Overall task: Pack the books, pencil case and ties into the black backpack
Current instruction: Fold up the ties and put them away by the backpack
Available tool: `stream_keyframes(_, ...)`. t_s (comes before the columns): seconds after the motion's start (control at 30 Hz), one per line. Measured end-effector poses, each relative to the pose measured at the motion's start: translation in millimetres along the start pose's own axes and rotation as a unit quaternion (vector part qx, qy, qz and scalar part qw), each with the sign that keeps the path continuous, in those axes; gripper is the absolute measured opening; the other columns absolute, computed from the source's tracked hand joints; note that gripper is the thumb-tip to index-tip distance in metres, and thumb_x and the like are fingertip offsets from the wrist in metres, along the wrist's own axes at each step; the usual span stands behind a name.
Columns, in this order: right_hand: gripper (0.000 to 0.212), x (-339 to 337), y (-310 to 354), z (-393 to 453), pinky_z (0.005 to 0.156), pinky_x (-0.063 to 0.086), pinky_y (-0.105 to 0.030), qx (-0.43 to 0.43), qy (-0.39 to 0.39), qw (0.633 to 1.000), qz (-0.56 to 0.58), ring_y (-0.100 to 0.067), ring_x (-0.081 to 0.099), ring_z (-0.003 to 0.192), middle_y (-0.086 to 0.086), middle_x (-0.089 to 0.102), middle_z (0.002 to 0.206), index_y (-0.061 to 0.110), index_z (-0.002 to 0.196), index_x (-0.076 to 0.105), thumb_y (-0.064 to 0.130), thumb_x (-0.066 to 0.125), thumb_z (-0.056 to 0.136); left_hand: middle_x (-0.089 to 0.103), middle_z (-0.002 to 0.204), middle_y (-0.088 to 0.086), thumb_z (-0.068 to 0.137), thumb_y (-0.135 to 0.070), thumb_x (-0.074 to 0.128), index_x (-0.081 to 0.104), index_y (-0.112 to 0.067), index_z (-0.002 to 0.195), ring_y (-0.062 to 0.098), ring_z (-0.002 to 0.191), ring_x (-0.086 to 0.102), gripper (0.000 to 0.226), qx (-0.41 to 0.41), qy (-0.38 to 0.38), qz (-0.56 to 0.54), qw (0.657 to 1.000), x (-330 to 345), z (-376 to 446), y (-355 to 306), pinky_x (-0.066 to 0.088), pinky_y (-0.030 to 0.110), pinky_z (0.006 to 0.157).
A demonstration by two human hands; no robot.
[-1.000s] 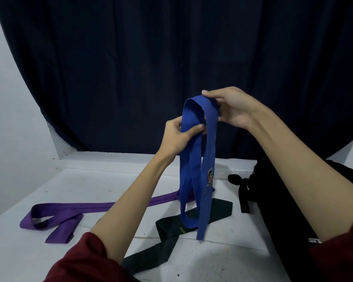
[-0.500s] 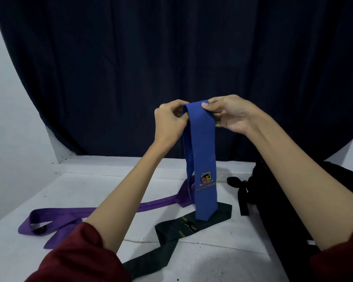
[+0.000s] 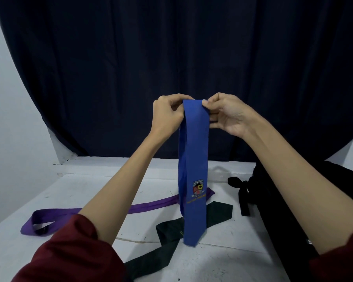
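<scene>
A blue tie (image 3: 193, 159) with a crest near its tip hangs folded in the air above the table. My left hand (image 3: 167, 116) pinches its top fold at the left edge. My right hand (image 3: 226, 115) pinches the same fold at the right edge. A purple tie (image 3: 73, 213) lies flat on the white table (image 3: 80, 188) at the left. A dark green tie (image 3: 171, 239) lies in the middle, under the blue tie's tip. The black backpack (image 3: 289, 210) sits at the right, partly hidden by my right arm, with a black strap (image 3: 244, 195) trailing toward the ties.
A dark curtain (image 3: 171, 68) hangs behind the table. A white wall (image 3: 14, 129) bounds the left side. No books or pencil case show in this view.
The blue tie has been folded flat in half and now hangs straight with its crest facing me. Both hands have moved to the top fold, one at each edge.
</scene>
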State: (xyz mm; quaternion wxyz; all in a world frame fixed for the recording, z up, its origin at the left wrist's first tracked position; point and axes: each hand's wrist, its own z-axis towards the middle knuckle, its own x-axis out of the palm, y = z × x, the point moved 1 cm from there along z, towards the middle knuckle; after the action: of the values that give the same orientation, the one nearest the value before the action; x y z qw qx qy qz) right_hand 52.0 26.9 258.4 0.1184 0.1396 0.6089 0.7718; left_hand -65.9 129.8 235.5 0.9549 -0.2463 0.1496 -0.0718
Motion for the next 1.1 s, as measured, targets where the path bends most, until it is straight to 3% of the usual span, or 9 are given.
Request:
stream_keyframes(0.2,0.026,7.2,3.7,0.1,0.054,0.051,-0.025,-0.042,-0.053,0.998,-0.020,-0.012,0.058,0.063,-0.004,0.059,0.075,0.012,0.070,0.048,-0.003,0.058,0.088,0.072,0.090,-0.001,0.086,0.006,0.057,0.071,-0.013,0.093,0.010,0.085,0.069,0.025,-0.075,0.004,-0.129,0.989,1.6,-2.0,0.1,0.052,0.021,0.069)
stream_keyframes(0.37,0.022,8.3,4.2,0.6,0.056,0.055,-0.024,-0.050,-0.043,0.998,-0.012,-0.015,0.065,0.068,-0.007,0.065,0.080,0.010,0.079,0.051,-0.003,0.068,0.080,0.072,0.087,0.000,0.088,0.005,0.058,0.070,-0.010,0.097,0.009,0.078,0.069,0.021,-0.124,0.011,-0.176,0.976,8.3,-8.7,2.9,0.052,0.020,0.064)
stream_keyframes(0.5,0.018,5.6,-3.7,1.4,0.065,0.058,-0.027,-0.014,-0.048,0.999,-0.006,-0.017,0.068,0.072,-0.009,0.070,0.084,-0.001,0.092,0.065,0.002,0.074,0.077,0.073,0.087,-0.003,0.085,0.003,0.062,0.072,-0.014,0.091,0.011,0.083,0.070,0.021,-0.089,-0.003,-0.159,0.983,9.6,-6.6,0.4,0.054,0.023,0.068)
stream_keyframes(0.6,0.010,2.6,-13.1,-0.8,0.073,0.058,-0.032,0.017,-0.041,0.999,-0.012,-0.018,0.068,0.076,-0.007,0.071,0.083,0.008,0.078,0.065,0.011,0.074,0.078,0.072,0.087,-0.004,0.084,0.003,0.061,0.073,-0.009,0.094,0.006,0.084,0.069,0.020,-0.033,-0.010,-0.087,0.996,8.5,-5.1,-1.3,0.054,0.020,0.072)
stream_keyframes(0.67,0.021,-0.8,-18.6,-0.9,0.069,0.056,-0.031,0.012,-0.045,0.997,-0.060,-0.018,0.067,0.072,-0.005,0.070,0.079,0.013,0.067,0.058,0.016,0.074,0.080,0.071,0.088,-0.005,0.085,0.004,0.058,0.073,-0.006,0.098,0.001,0.084,0.068,0.022,-0.005,-0.009,-0.042,0.999,6.4,-3.9,-0.7,0.053,0.016,0.073)
stream_keyframes(0.8,0.023,-7.0,-14.0,-0.7,0.068,0.052,-0.027,-0.008,-0.039,0.993,-0.108,-0.014,0.062,0.071,0.000,0.066,0.076,0.014,0.066,0.060,0.024,0.072,0.082,0.071,0.090,-0.004,0.086,0.002,0.057,0.074,-0.005,0.099,0.001,0.087,0.068,0.022,0.002,0.004,-0.019,1.000,1.5,-2.0,4.2,0.053,0.017,0.077)
stream_keyframes(0.87,0.019,-8.3,-9.7,-0.4,0.070,0.051,-0.028,0.009,-0.018,0.995,-0.099,-0.016,0.061,0.078,-0.001,0.066,0.080,0.010,0.080,0.066,0.028,0.071,0.083,0.073,0.093,-0.001,0.087,0.001,0.058,0.074,-0.006,0.100,0.005,0.090,0.069,0.021,0.001,0.009,-0.026,1.000,1.2,-1.7,6.2,0.054,0.020,0.079)
stream_keyframes(1.0,0.039,-5.8,-10.5,-2.3,0.074,0.053,-0.034,0.064,0.020,0.997,-0.043,-0.019,0.064,0.081,-0.006,0.068,0.087,0.003,0.114,0.063,0.027,0.069,0.084,0.072,0.093,-0.002,0.087,0.001,0.059,0.074,-0.006,0.100,0.005,0.089,0.069,0.021,0.000,-0.003,-0.040,0.999,2.8,-1.2,4.2,0.054,0.020,0.077)
stream_keyframes(1.1,0.015,-2.5,-16.8,-4.0,0.076,0.054,-0.034,0.059,0.013,0.998,0.007,-0.018,0.064,0.078,-0.004,0.069,0.083,0.007,0.091,0.065,0.021,0.068,0.085,0.072,0.092,-0.003,0.086,0.001,0.060,0.074,-0.007,0.100,0.004,0.088,0.069,0.021,0.000,-0.007,-0.053,0.999,4.2,0.1,1.0,0.054,0.019,0.075)
